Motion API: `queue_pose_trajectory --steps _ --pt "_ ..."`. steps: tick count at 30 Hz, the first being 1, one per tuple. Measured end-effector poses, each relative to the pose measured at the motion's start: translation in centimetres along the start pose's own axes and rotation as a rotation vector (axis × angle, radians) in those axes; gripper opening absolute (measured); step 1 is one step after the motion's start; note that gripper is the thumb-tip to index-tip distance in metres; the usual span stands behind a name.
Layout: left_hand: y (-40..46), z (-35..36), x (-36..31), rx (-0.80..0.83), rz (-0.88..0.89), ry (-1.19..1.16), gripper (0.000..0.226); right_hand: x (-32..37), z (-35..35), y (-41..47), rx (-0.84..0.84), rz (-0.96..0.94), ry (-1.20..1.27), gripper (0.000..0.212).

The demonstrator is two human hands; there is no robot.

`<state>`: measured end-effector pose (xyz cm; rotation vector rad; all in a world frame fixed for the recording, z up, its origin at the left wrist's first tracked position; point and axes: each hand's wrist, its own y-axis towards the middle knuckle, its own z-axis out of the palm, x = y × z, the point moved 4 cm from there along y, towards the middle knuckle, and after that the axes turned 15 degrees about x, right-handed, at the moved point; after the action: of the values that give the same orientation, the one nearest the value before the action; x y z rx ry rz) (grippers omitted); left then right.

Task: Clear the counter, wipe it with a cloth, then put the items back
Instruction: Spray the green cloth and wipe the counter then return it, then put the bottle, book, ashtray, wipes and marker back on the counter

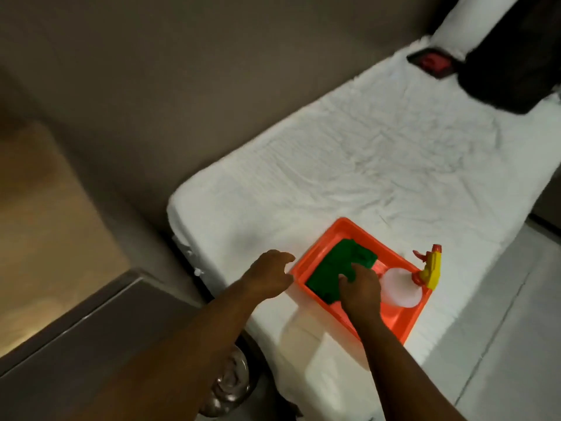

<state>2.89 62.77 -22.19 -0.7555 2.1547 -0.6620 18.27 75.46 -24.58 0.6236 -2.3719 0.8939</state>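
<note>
1. Progress, as a judgement: the job looks to be at its start. No counter being wiped is in view; what shows is a bed (379,153) with a white sheet, and the cloth is only now being fetched.
2. The green cloth (337,268) lies folded inside an orange tub (408,322), which sits near the bed's near edge, towards its near left corner.
3. The right hand (359,290) is down in the tub, its fingers (344,279) curled onto the cloth's near edge, apparently pinching it.
4. The left hand (270,273) is at the tub's left rim, fingers loosely bent and holding nothing; whether they touch the rim I cannot tell.
5. A spray bottle (400,288), pale-bodied with a yellow and red trigger head, lies in the tub beside the cloth.
6. Left to do: clearing, wiping and putting the items back.
</note>
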Motion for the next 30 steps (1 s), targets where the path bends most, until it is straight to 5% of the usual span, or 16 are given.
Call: queue_pose_trajectory --steps 10,16,21,30 --pt "-30.3 -8.3 9.6 -0.506 0.088 -0.173 0.041 25.3 5.1 -19.8 -0.009 -0.54 -0.015 0.042" --pt "-48.3 -8.4 23.1 -0.812 -0.132 -0.387 0.047 37.7 15.8 -32.1 0.173 -0.781 -0.034 0.045" --pt "-58.8 -4.6 32.3 -1.042 -0.262 -0.586 0.044 43.7 25.7 -40.7 0.357 -0.931 -0.074 0.045" --pt "-67.1 2.9 45.5 -1.137 -0.576 -0.819 0.045 48.3 42.4 -48.2 0.756 -0.885 -0.144 0.054"
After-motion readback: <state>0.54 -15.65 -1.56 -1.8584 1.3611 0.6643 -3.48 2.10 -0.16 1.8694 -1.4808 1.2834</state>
